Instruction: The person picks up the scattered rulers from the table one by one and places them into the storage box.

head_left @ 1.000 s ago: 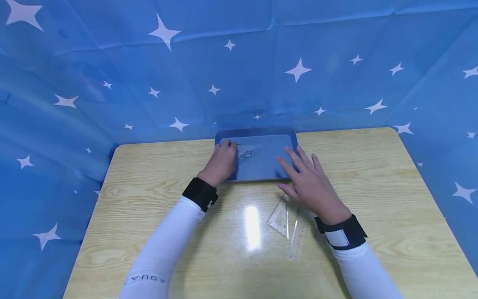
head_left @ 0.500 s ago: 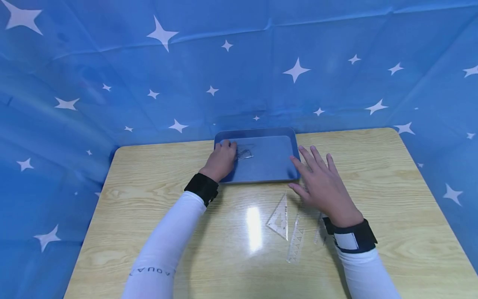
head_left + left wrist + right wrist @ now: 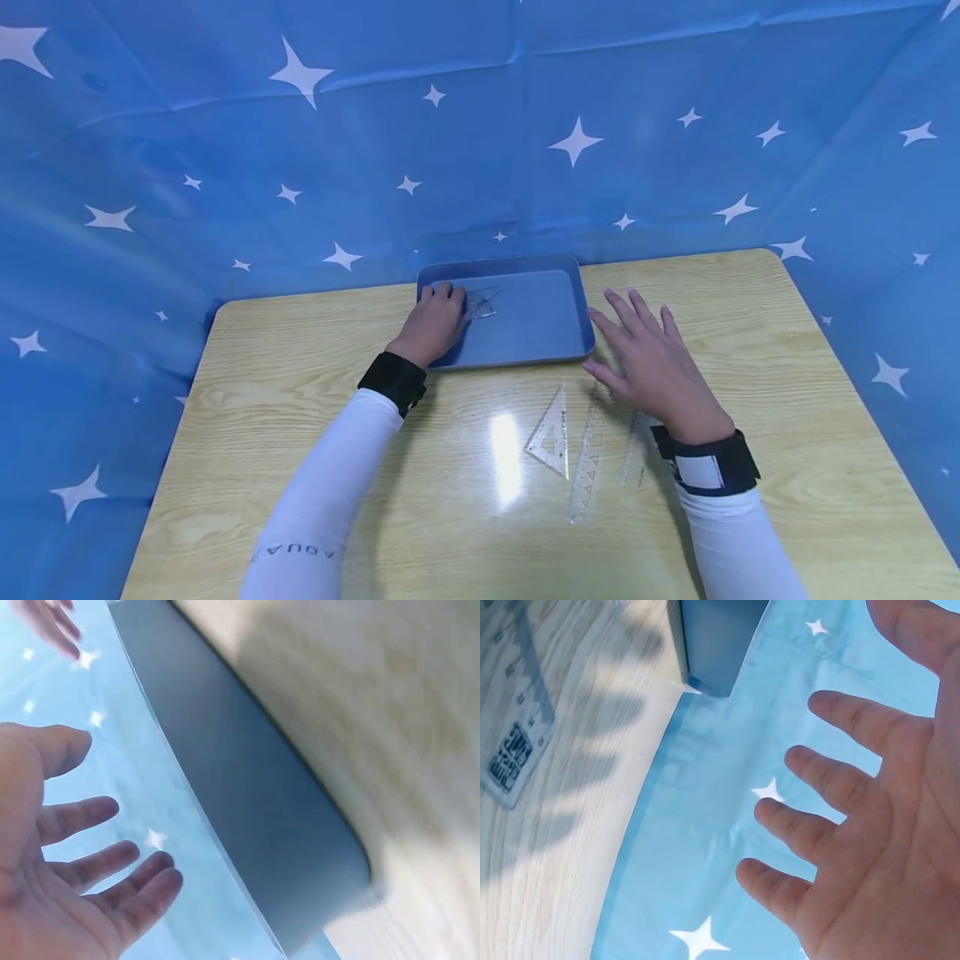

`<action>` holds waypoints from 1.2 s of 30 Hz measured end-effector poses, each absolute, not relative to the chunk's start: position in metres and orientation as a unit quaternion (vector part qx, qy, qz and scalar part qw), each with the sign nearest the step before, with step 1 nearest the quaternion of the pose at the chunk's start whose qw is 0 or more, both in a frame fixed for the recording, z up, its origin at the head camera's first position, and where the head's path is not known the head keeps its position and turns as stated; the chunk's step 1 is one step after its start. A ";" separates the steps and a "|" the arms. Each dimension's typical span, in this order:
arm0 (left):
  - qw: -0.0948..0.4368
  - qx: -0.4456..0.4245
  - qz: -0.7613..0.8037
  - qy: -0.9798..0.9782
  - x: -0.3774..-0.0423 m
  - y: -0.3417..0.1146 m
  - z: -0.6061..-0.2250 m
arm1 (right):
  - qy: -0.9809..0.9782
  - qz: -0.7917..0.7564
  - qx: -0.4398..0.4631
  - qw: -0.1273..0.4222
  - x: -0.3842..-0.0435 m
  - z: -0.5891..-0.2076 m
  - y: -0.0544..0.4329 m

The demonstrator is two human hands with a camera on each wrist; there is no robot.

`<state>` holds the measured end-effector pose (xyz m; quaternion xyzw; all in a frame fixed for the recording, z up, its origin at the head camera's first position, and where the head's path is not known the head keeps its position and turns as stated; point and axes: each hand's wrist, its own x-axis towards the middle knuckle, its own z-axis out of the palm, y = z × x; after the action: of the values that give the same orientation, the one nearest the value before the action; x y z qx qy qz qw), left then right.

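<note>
My left hand (image 3: 433, 323) is over the left end of a blue tray (image 3: 532, 325), close beside a clear plastic piece with dark markings (image 3: 481, 308), which looks like a set square. In the left wrist view, the fingers of that left hand (image 3: 82, 862) are loosely bent and nothing shows between them. Off the tray's right end, my right hand (image 3: 651, 362) hovers with fingers spread and holds nothing. Below it on the table lie a clear set square (image 3: 551, 437), a clear ruler (image 3: 587, 471) and another clear piece (image 3: 633, 450), partly hidden by the wrist.
The wooden table (image 3: 285, 400) ends at a blue star-patterned cloth (image 3: 487, 125) just behind the tray. A bright reflection shows on the tabletop. In the right wrist view, a clear strip with a printed square code (image 3: 510, 761) lies on the table.
My right hand has moved right, from above the tray's right edge to beside it, uncovering more of the clear pieces. The left hand has stayed at the tray's left end. The head view has shifted slightly.
</note>
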<state>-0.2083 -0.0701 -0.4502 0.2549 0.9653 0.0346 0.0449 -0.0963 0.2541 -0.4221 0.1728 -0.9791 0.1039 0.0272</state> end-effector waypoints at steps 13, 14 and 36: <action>-0.064 0.302 0.124 0.943 -0.151 -0.061 -0.431 | -0.982 0.117 0.146 -0.004 -0.097 -0.420 0.267; -0.075 0.312 0.125 0.939 -0.144 -0.058 -0.431 | -0.982 0.116 0.146 -0.004 -0.097 -0.421 0.268; 0.032 0.438 0.050 0.897 -0.055 -0.011 -0.461 | -0.981 0.107 0.156 -0.028 -0.073 -0.441 0.290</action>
<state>-0.0549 -0.0113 -0.4608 0.4379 0.8971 0.0499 0.0325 -0.0732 0.2904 -0.4411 0.1561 -0.9815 0.1075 -0.0284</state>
